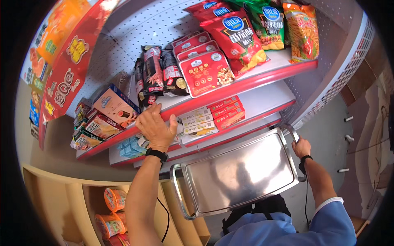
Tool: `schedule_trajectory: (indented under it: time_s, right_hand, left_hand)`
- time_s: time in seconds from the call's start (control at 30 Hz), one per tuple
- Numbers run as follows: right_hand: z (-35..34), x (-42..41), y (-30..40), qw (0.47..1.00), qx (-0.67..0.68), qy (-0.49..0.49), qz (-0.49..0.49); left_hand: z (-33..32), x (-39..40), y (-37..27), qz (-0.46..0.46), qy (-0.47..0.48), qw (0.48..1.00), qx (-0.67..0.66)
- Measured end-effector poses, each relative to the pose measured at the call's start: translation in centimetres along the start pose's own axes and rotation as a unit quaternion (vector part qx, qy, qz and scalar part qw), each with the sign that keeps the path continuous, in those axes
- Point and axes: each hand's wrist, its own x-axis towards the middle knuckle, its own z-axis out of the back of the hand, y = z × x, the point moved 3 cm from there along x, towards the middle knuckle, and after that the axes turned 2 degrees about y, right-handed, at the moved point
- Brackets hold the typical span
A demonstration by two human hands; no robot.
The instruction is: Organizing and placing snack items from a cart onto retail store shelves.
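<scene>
My left hand (157, 127) rests on the red front edge of a store shelf (246, 81), fingers spread, just below black snack packets (153, 72). My right hand (301, 148) is closed around the curved metal handle (290, 130) of a stainless steel trolley (240, 172), whose flat top lies before my body with nothing on it. Red flat packs (205, 72) of nuts, red chip bags (241, 40), green chip bags (267, 26) and an orange snack bag (301, 33) stand on the shelf to the right of my left hand.
Boxed snacks (115, 106) stand left of my left hand. Red boxes (227, 113) and white boxes (198, 122) lie one shelf lower. A wooden shelf unit (77, 196) with orange tubs (114, 200) is at lower left. A perforated metal end panel (335, 80) rises at right.
</scene>
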Motion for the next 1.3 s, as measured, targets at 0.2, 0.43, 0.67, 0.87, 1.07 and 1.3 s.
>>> schedule_trajectory:
  time_s: [0.2,0.43,0.67,0.87,1.07,1.3]
  right_hand:
    - [-0.6,0.3,-1.5,1.000,-0.003,-0.005,0.004]
    - [-0.7,0.7,-0.6,0.998,0.042,0.049,0.008]
    - [-1.0,1.1,-1.3,0.984,0.148,0.093,0.031]
    - [-1.6,1.4,-2.5,0.969,0.190,0.150,0.047]
    - [-2.0,1.4,-2.5,0.965,0.216,0.136,0.064]
    - [-1.3,0.7,-1.5,0.979,0.151,0.124,0.051]
  left_hand:
    - [-1.0,0.0,-0.6,0.024,0.008,1.000,0.002]
    - [0.1,-0.2,0.4,0.035,0.013,0.999,0.030]
    - [1.2,2.8,-3.1,0.130,-0.035,0.988,0.070]
    - [-0.7,6.2,-6.0,0.243,-0.080,0.965,0.049]
    - [-1.8,5.9,-6.4,0.247,-0.091,0.965,0.022]
    - [-1.2,5.8,-6.5,0.241,-0.105,0.965,0.003]
